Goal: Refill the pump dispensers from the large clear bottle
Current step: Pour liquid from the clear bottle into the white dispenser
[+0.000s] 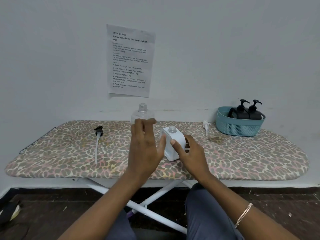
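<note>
The right hand (190, 153) grips a white dispenser (173, 135), thumb on its front and fingers curled round its right side; its neck is uncapped. The left hand (145, 146) hovers loose and spread at 9 o'clock; whether its thumb touches the dispenser is unclear. At 11 o'clock the large clear bottle (142, 111) stands capless, its lower half hidden by the fingers and its fill unreadable. All rest on a leopard-print ironing board (259, 153). A black pump (98, 134) lies at 9 o'clock and a white pump (206, 125) at 2. Beyond it, a teal basket (239, 127) holds two black pump dispensers (245, 113), partly hidden. A printed sheet (129, 61) hangs on the white wall (225, 49) above a dark floor (52, 205).
</note>
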